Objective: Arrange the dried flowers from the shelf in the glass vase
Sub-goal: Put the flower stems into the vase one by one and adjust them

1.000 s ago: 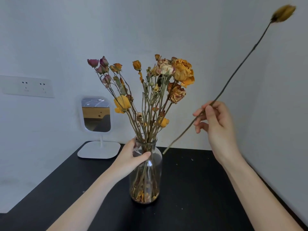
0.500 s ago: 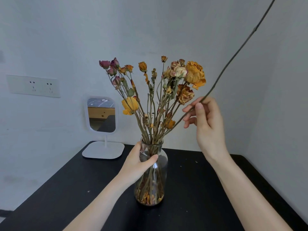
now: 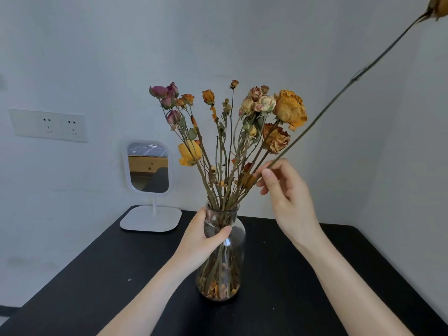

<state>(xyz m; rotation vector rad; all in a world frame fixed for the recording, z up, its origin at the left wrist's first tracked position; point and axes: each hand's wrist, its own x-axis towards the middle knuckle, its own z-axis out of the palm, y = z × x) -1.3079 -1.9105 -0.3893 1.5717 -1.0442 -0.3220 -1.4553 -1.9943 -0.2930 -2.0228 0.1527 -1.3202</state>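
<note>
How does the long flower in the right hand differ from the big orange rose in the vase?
The long-stemmed flower is pinched by the right hand and leans far right; the big orange rose stands among other stems in the glass vase. The held flower's head reaches much higher, at the frame's top corner. Both are dried, yellow-orange blooms.

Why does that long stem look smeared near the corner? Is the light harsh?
Head view: the long stem blurs toward the top right, probably motion, its flower head cropped; lighting is soft, without hard shadows; the glass vase shows faint glints; the dried flowers look sharp.
</note>
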